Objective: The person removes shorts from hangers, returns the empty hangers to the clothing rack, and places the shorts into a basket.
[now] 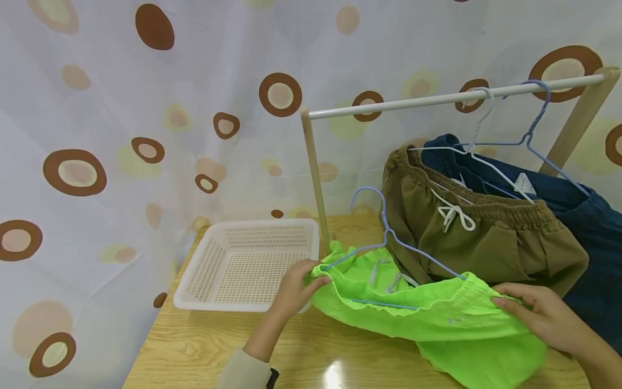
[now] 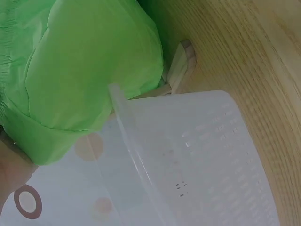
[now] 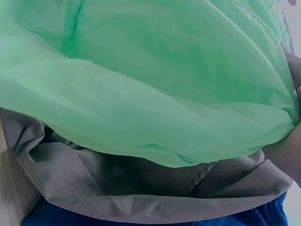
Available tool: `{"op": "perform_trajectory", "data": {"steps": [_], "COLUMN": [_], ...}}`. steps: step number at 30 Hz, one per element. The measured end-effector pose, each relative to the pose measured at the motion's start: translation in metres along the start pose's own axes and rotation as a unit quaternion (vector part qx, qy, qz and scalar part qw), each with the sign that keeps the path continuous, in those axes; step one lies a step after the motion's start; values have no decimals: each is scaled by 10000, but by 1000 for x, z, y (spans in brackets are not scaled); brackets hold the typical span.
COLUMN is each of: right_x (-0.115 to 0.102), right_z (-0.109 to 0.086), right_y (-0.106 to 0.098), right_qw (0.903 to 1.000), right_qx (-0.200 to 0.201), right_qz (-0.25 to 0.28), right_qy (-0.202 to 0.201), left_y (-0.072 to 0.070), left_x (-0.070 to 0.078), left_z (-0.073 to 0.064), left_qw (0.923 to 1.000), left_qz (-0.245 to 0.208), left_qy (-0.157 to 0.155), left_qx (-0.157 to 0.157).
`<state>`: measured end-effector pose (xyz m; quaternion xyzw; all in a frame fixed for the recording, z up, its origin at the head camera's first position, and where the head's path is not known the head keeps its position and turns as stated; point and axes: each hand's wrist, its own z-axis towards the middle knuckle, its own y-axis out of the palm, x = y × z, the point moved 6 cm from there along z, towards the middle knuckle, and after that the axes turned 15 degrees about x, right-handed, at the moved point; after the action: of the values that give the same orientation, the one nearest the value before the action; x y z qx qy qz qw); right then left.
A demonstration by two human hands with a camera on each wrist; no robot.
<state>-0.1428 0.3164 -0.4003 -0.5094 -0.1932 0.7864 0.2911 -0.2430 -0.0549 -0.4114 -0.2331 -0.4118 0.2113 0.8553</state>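
We see the green shorts (image 1: 413,327) above the table (image 1: 184,356), in front of the clothes rack, with a lilac-blue hanger (image 1: 387,231) set inside their waistband. The left hand (image 1: 295,286) has its grip pinched on the left end of that waistband, near one tip of the hanger. The right hand (image 1: 549,319) also has its grip closed on the cloth, pinching the right side of the shorts, so that the waist is spread between both hands. We can see the hanger's shoulders above the waistband and part of its lower bar inside the opening; its hook points up and stands apart from the white rod (image 1: 418,102).

On that rod, to the right, we find brown shorts (image 1: 495,243) with a white bow (image 1: 449,210) on a white hanger (image 1: 472,147), and behind them a dark blue garment (image 1: 597,254) on a second blue hanger (image 1: 529,135). From the right wrist we see green cloth in front of the brown shorts. A white basket (image 1: 218,307) sits on the table, left of the rack's wooden post (image 1: 315,178) and just beside the left hand. Behind everything we have a spotted curtain (image 1: 112,97).
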Motion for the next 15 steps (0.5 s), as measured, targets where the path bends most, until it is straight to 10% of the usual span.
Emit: {"op": "perform_trajectory", "data": {"steps": [9,15], "right_x": [-4,-5], "right_z": [3,4], "right_y": [3,5], "right_qw": [9993,9963], "right_qx": [-166,-388], "right_qz": [156,521], "right_qy": [-286,-565], "left_y": [1,-1], "left_x": [10,11], "left_z": [-20,-31], "left_qw": [9946,9966], "left_qz": [473,407], "left_qy": [851,551], "left_qx": [361,465]}}
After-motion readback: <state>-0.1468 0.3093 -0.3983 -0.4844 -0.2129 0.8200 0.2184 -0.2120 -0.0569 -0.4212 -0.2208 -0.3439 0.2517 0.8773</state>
